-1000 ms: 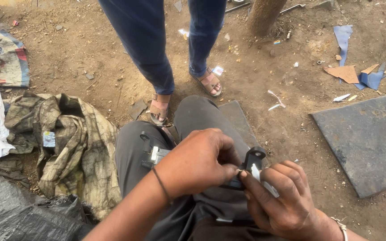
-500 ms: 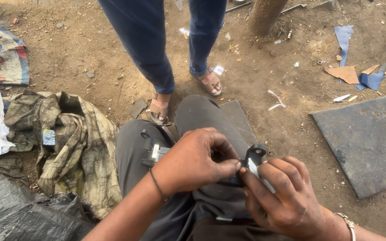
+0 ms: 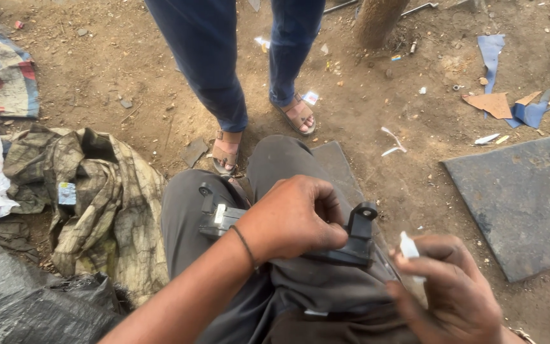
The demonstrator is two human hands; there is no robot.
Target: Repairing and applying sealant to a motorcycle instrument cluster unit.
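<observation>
A black plastic part (image 3: 355, 245) with round mounting lugs lies across my lap. My left hand (image 3: 291, 220) is closed over its middle and presses it against my grey trousers; one end of the part sticks out left of the hand, the other end right of it. My right hand (image 3: 450, 290) sits just right of the part, apart from it, and pinches a small white piece (image 3: 408, 247) between thumb and fingers.
Another person in blue jeans and sandals (image 3: 226, 151) stands directly in front of my knees. A crumpled camouflage cloth (image 3: 97, 197) and black plastic sheeting (image 3: 27, 309) lie left. A dark flat slab (image 3: 523, 200) lies right; scraps of card (image 3: 493, 104) are scattered on the dirt.
My right hand has drawn away to the right with the white piece, off the black part. My left hand still covers the part, now more exposed at its right end.
</observation>
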